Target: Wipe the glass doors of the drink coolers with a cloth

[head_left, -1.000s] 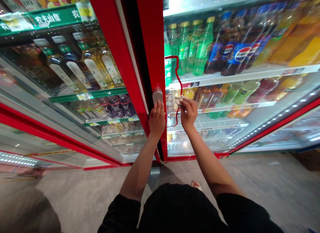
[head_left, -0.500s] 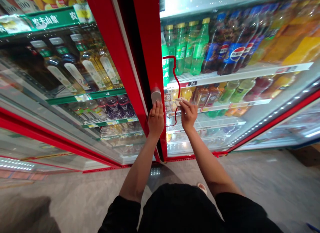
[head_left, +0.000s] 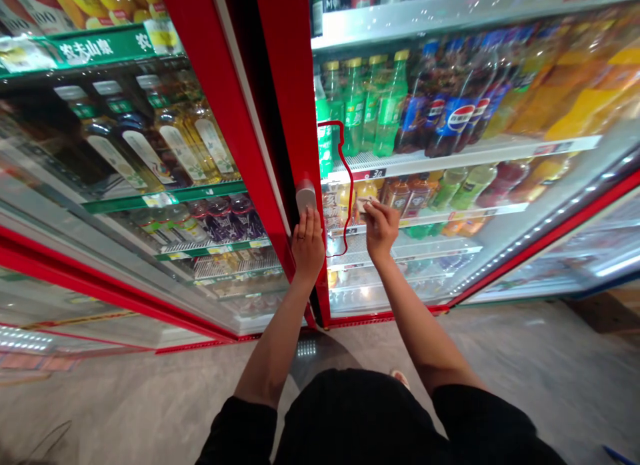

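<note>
My left hand [head_left: 308,242] lies on the red door frame [head_left: 289,112], its fingers stretched out flat. Its fingertips touch the lower end of a grey rounded plate [head_left: 305,194] on that frame. Pinched in my right hand [head_left: 382,226] is a small whitish cloth [head_left: 367,204], partly hidden by the fingers. The cloth is at the glass door of the right cooler, right of a red wavy outline [head_left: 351,182] on the glass. I cannot tell how firmly it presses.
Behind the right glass stand green bottles [head_left: 355,108], cola bottles [head_left: 457,118] and orange drinks [head_left: 590,95] on white shelves. The left cooler holds clear bottles [head_left: 173,142] with white labels. Grey floor [head_left: 165,398] lies below; a brown box [head_left: 607,310] is at the far right.
My right hand with the cloth has moved a little to the right over the glass, away from the red outline. My left hand stays on the frame. The view has shifted slightly.
</note>
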The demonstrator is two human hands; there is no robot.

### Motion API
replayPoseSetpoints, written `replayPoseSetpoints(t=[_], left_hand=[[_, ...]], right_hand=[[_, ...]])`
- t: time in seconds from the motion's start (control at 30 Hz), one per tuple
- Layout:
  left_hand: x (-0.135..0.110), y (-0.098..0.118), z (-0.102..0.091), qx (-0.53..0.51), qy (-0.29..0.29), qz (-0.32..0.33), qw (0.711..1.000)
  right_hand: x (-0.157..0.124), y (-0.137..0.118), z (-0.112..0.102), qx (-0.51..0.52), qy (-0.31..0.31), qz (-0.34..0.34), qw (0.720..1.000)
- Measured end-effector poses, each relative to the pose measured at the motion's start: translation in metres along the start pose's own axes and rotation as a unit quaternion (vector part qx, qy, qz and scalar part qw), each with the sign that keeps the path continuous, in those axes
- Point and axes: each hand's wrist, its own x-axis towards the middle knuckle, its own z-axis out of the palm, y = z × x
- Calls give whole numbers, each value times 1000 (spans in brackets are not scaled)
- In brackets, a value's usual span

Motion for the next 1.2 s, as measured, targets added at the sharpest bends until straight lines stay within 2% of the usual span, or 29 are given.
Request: replayPoseSetpoints(t=[0.07,0.17,0.27,0.37,0.5,0.6,0.67,0.83,0.9,1.0,1.07,1.13,1.2], left_hand=[[-1,3,1,8,13,0,1000],[-2,9,3,8,23,-5,1000],[-4,16,4,-5,11,3,1000],[-5,22,3,-12,-5,17,1000],[-8,27,-1,-17,-25,24,999],[-11,31,-1,-10,-22,29,999],[-13,35,1,-6,-18,25,1000],[-13,46,7,-13,-40,13,999],[-13,49,9,-10,-43,16,999],[-12,50,12,6,-33,21,999],[-13,51,14,11,-28,17,999],[-13,53,16,12,-27,6,1000],[-14,56,18,16,-20,-2,1000]], right_hand=[[17,-4,5,0,36,-3,999],[27,-16,16,5,-13,-46,999],[13,-18,17,0,-83,-76,994],[-5,-9,6,-1,-115,-84,990],[-4,4,-5,-1,-67,-18,998],[7,1,0,15,-19,27,999],[9,-5,6,15,-19,24,999],[-8,-7,4,-9,-112,-32,993],[-9,-1,-3,-13,-100,-45,994],[6,7,-10,-18,-14,-36,999],[22,7,-8,-22,21,-21,999],[33,4,-4,-15,6,-17,1000],[36,0,0,1,-42,-31,999]])
